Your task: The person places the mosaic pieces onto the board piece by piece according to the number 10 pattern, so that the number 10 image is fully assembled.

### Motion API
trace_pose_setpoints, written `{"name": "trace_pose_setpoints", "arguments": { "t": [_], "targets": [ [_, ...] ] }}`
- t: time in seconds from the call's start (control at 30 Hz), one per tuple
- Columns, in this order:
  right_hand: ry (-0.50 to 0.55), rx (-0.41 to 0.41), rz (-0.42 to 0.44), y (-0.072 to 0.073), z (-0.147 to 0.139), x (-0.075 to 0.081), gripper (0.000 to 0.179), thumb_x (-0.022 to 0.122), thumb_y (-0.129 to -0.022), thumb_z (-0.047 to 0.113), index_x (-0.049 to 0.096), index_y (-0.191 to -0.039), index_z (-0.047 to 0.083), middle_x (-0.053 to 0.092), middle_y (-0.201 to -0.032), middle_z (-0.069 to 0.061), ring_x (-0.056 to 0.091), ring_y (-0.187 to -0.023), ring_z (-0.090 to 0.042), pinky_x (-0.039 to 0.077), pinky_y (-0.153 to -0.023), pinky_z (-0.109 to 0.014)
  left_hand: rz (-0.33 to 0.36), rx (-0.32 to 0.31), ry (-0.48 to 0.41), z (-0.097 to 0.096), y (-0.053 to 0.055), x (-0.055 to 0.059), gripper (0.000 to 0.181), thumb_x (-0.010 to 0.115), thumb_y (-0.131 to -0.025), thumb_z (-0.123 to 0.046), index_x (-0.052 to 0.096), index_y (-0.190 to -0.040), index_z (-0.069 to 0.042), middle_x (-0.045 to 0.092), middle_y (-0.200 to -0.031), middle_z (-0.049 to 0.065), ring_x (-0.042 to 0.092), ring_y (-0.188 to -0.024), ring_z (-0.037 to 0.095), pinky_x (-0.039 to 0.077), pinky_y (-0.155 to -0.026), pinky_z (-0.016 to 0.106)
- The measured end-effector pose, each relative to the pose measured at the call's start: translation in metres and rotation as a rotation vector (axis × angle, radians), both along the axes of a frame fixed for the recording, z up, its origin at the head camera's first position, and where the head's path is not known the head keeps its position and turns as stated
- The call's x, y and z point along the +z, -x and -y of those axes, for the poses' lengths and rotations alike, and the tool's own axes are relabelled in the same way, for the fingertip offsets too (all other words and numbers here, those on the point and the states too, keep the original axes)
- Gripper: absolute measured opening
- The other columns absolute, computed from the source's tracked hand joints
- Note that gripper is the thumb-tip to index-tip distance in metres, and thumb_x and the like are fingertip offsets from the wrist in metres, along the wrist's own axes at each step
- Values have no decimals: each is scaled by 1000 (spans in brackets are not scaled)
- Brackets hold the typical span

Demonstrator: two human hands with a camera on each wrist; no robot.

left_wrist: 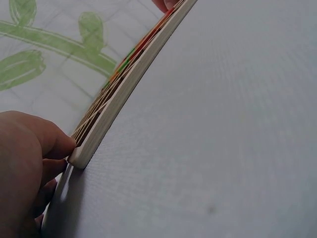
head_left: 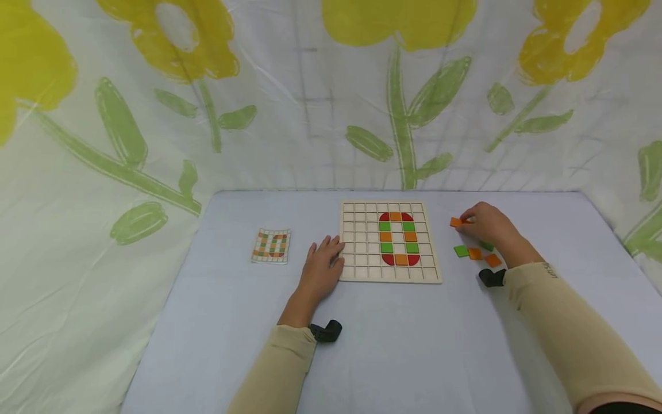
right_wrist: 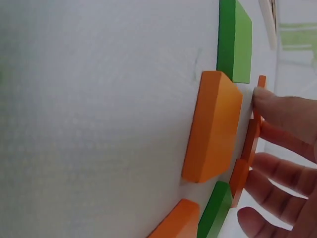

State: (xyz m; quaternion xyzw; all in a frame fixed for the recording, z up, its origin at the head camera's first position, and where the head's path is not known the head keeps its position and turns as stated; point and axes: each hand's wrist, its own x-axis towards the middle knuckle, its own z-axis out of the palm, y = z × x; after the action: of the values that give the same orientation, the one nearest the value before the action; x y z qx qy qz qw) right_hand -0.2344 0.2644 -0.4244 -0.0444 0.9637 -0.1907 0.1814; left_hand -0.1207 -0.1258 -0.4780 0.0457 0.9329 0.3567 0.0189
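A square wooden grid board [head_left: 362,270] lies on the table, with red, orange and green tiles forming an upright oval ring [head_left: 395,216] on its right half. At the board's left edge rests my left hand [head_left: 322,270], fingers extended, touching the rim; the left wrist view shows its fingertips at the board's corner [left_wrist: 81,156]. Right of the board, my right hand [head_left: 488,224] pinches a flat orange tile [right_wrist: 257,101] between thumb and fingers. More orange tiles lie under its fingers, partly hidden. Nearer me are a green tile [head_left: 461,251] and an orange tile [head_left: 474,253].
A small patterned card [head_left: 271,246] with a coloured grid lies left of the board. Another orange tile [head_left: 492,260] and a dark green tile [head_left: 486,245] lie by the right wrist. Behind the table hangs a white cloth [head_left: 279,144] with painted flowers.
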Motion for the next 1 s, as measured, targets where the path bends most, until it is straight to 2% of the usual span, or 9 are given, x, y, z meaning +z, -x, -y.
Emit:
{"name": "trace_pose_setpoints", "arguments": {
  "t": [0.17,0.3,0.4,0.53,0.73,0.87,1.0],
  "targets": [
    [-11,37,-28,3,1,-6,45,65,-94,31,63,-124,-2,49,-125,-30,48,-113,-44,43,-97,-61,12,-10,8,0,0,-1,44,52,-100,-26,53,-143,-16,39,-156,-5,24,-150,15,8,-126,40],
    [-7,25,-31,6,1,-10,47,64,-94,33,63,-124,-4,49,-127,-30,47,-116,-45,42,-99,-62,-3,-22,21,0,-1,0,44,54,-100,-26,53,-143,-15,40,-155,-2,25,-150,18,9,-126,42],
    [-9,8,-30,9,4,-11,51,63,-94,37,63,-124,-4,54,-127,-28,49,-116,-44,44,-98,-60,-18,-28,37,0,-1,0,44,55,-100,-26,53,-142,-13,42,-155,0,27,-149,19,11,-126,44],
    [-13,22,-70,11,15,-9,53,61,-94,41,63,-123,-4,60,-125,-26,54,-112,-41,48,-92,-58,-35,-30,56,1,0,1,43,55,-101,-27,54,-141,-13,43,-154,-1,29,-148,19,13,-125,44],
    [17,100,-144,19,66,4,47,62,-94,39,66,-121,1,63,-121,-20,58,-108,-35,52,-86,-53,-54,-17,32,2,-1,3,39,55,-101,-23,57,-139,-12,47,-151,0,33,-147,19,15,-125,43],
    [47,216,-162,22,110,14,43,64,-94,36,67,-122,4,62,-124,-17,57,-112,-34,51,-94,-52,-62,-7,1,2,-1,2,38,56,-100,-22,59,-137,-11,49,-149,-1,35,-145,18,15,-125,42],
    [79,325,-160,24,148,16,41,65,-94,35,67,-124,6,61,-127,-15,57,-113,-32,50,-96,-50,-66,8,-47,1,0,0,36,58,-99,-21,62,-133,-10,52,-146,-1,38,-143,18,16,-125,41]
  ]
}}
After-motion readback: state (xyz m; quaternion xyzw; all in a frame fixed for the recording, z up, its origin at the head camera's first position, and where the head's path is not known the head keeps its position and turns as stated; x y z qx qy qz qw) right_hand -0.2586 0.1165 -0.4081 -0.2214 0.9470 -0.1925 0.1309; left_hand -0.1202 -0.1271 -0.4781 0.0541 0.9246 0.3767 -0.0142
